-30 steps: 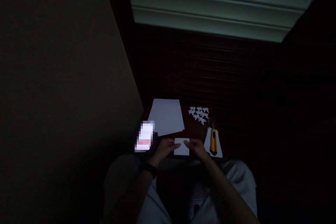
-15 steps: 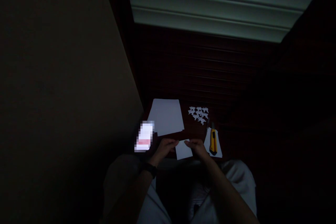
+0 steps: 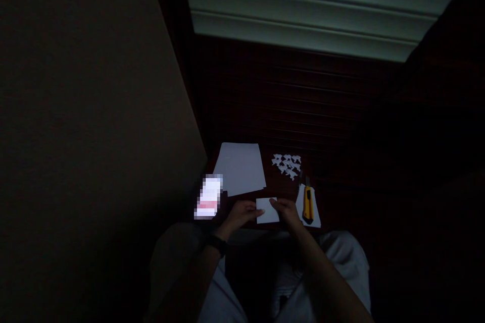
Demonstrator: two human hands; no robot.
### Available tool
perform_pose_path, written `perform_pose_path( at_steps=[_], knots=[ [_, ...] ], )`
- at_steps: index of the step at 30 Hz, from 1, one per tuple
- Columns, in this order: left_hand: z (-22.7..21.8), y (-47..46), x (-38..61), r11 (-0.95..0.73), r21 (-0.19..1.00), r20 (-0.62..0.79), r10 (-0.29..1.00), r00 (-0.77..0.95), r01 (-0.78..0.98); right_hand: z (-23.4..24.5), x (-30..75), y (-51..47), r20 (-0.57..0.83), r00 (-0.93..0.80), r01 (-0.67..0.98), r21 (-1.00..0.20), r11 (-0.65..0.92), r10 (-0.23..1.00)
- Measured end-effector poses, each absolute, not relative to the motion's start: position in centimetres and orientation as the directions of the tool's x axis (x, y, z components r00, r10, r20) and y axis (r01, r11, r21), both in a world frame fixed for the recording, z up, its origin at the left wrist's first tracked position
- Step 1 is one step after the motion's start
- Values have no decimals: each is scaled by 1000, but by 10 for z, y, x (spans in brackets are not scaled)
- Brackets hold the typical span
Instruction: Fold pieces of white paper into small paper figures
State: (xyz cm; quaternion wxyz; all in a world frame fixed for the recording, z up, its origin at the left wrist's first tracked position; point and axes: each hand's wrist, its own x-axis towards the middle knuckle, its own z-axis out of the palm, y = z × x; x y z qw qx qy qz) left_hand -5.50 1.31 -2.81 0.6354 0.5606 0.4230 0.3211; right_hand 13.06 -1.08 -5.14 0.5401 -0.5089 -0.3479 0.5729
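A small white paper rectangle [image 3: 267,213] lies at the near edge of a small dark table [image 3: 278,186]. My left hand [image 3: 240,215] pinches its left side with the fingertips closed on the edge. My right hand [image 3: 286,211] grips its top right part, fingers curled over the sheet. A dark watch sits on my left wrist [image 3: 216,243]. The scene is very dim.
A stack of white sheets [image 3: 240,167] lies behind the hands. Several small folded paper shapes [image 3: 287,165] sit at the back right. A yellow utility knife [image 3: 308,204] rests on a paper scrap at the right. A lit phone screen [image 3: 209,196] glows at the left. My knees are below.
The small paper has been turned and shifted slightly up and right between my hands; my right fingers now lie over its top. Nothing else on the table has moved.
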Motion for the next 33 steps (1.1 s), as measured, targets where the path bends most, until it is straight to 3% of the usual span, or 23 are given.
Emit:
perform_pose_path(
  at_steps=[6, 23, 33],
  knots=[
    [-34, 13, -51, 138, 979, -194, 853, 485, 150, -47, 131, -11, -203, 171, -205, -965, -167, 964],
    [-31, 13, -52, 122, 989, -144, 930, 339, 84, -43, 128, -14, -123, 69, -2, -992, -123, 990],
    [-31, 12, -50, 169, 985, -169, 935, 312, 26, -37, 126, -15, -120, 68, -15, -993, -119, 990]
  ],
)
